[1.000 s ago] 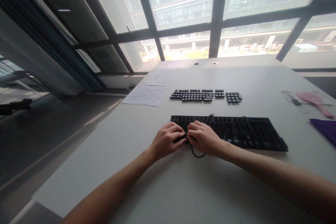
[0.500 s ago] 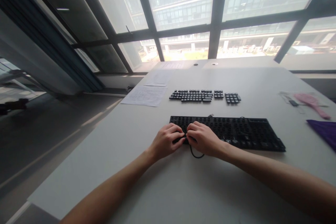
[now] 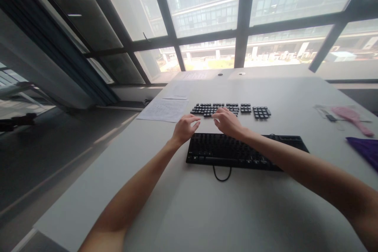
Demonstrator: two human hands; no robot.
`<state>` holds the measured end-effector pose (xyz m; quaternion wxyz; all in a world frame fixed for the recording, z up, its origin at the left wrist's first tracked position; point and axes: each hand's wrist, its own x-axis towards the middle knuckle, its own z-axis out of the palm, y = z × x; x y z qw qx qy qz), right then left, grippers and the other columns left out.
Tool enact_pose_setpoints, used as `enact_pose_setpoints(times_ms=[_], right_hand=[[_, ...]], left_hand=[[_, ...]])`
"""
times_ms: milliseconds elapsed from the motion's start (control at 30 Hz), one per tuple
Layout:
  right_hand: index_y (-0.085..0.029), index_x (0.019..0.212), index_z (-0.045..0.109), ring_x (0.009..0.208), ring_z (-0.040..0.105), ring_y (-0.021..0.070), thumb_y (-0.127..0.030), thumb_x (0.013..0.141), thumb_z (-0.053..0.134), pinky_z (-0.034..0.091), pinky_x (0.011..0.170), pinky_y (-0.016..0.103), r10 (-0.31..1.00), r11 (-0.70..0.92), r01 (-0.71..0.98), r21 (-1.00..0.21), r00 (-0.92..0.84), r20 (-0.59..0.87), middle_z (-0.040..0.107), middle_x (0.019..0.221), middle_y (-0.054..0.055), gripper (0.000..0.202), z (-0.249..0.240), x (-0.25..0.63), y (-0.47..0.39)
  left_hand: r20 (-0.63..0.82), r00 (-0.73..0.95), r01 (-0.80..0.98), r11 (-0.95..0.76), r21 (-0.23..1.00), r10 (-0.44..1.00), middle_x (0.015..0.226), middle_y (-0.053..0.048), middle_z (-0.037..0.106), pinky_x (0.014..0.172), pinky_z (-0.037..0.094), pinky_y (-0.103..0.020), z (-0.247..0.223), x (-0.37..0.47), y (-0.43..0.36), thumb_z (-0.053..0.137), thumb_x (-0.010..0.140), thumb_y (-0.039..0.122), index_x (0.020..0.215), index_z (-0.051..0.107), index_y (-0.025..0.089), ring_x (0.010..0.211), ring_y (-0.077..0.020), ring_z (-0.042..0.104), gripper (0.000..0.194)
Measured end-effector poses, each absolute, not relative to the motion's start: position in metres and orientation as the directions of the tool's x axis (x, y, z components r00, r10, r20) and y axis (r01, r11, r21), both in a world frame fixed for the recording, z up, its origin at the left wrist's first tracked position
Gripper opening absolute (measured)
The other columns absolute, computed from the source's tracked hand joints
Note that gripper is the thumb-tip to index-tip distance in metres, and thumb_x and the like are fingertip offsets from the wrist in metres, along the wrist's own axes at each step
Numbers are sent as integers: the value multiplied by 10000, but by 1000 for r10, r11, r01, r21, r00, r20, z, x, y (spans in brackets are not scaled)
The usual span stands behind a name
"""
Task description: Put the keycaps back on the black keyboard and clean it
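A black keyboard base (image 3: 224, 149) lies on the white desk, with a loop of black cable (image 3: 222, 179) at its front edge. Behind it, loose black keycaps (image 3: 206, 109) are laid out in blocks, with smaller groups (image 3: 261, 112) to the right. My left hand (image 3: 185, 128) is just above the base's back left corner, thumb and fingers apart, with nothing visible between them. Over the front of the keycap rows is my right hand (image 3: 226, 121), its fingers bent down near the caps; whether it holds one is hidden.
Paper sheets (image 3: 163, 109) lie at the desk's left edge. On the right are a pink hairbrush (image 3: 350, 116), a small dark item with a thin cord (image 3: 330, 117) and a purple cloth (image 3: 364, 150). Large windows stand behind the desk.
Both hands have moved away from the left part of the keyboard base, up towards the keycap rows. My left hand's fingers have opened.
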<state>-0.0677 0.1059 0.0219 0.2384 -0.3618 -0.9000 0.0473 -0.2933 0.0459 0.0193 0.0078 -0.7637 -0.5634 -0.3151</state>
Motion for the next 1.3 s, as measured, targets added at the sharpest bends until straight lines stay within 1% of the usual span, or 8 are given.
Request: enact_pose_setpoints(times_ms=[167, 400, 633, 833, 933, 1067, 1200, 1300], right_hand=[[-149, 959, 767, 1088, 516, 287, -201, 981, 499, 404, 884, 358, 671, 731, 676, -97, -685, 284, 646, 1111, 163, 274, 18, -93, 143], [-137, 961, 768, 1112, 480, 312, -203, 984, 497, 370, 869, 391, 617, 763, 646, 8, -732, 291, 645, 1124, 176, 280, 7, -111, 159], [-134, 902, 763, 1088, 488, 293, -164, 971, 533, 317, 901, 411, 549, 813, 582, 0, -767, 332, 709, 1040, 141, 242, 1, -114, 164], [-138, 901, 761, 1057, 513, 278, -133, 962, 529, 285, 921, 416, 547, 826, 561, -52, -775, 317, 740, 986, 139, 240, 8, -115, 160], [-139, 880, 758, 1037, 533, 279, -146, 954, 532, 302, 915, 412, 557, 820, 563, -105, -741, 375, 741, 961, 138, 238, 16, -111, 154], [-171, 846, 760, 981, 571, 250, -150, 918, 571, 354, 894, 369, 623, 780, 544, -309, -625, 471, 746, 919, 100, 203, 25, -95, 135], [-181, 806, 759, 833, 625, 191, -140, 847, 667, 427, 817, 311, 683, 727, 443, -525, -542, 489, 746, 853, 50, 108, 32, -65, 100], [-191, 782, 760, 745, 640, 175, -156, 824, 707, 458, 727, 294, 734, 657, 408, -634, -537, 416, 738, 779, 28, 76, 30, -42, 68]], left_hand=[[357, 160, 940, -253, 228, 920, 1076, -59, 733, 934, 524, -333, 9, -295, 111, 670, 902, 245, 1085, 791, 247, 1021, -222, 660, 219], [304, 201, 949, -262, 176, 931, 970, -52, 728, 873, 523, -315, -2, -290, 131, 688, 882, 232, 973, 824, 266, 1008, -235, 622, 167], [316, 217, 930, -294, 220, 924, 1028, -42, 761, 917, 515, -328, -4, -290, 126, 672, 877, 196, 901, 820, 243, 1014, -224, 621, 157], [333, 173, 925, -269, 268, 927, 935, -41, 781, 875, 521, -340, 1, -295, 114, 730, 826, 220, 859, 818, 246, 907, -222, 657, 97], [370, 117, 914, -246, 324, 922, 879, -31, 780, 802, 513, -315, 12, -300, 97, 745, 822, 252, 862, 815, 232, 791, -194, 646, 83], [401, -15, 840, -206, 501, 916, 737, -8, 753, 663, 472, -279, 34, -299, 61, 762, 815, 312, 855, 818, 225, 626, -149, 579, 111], [328, -2, 765, -210, 609, 945, 752, -10, 765, 635, 461, -270, 48, -283, 17, 761, 819, 320, 863, 821, 229, 637, -142, 593, 118], [249, 84, 688, -237, 686, 965, 843, -21, 789, 665, 491, -278, 48, -268, -12, 764, 817, 277, 865, 817, 231, 721, -162, 661, 85]])
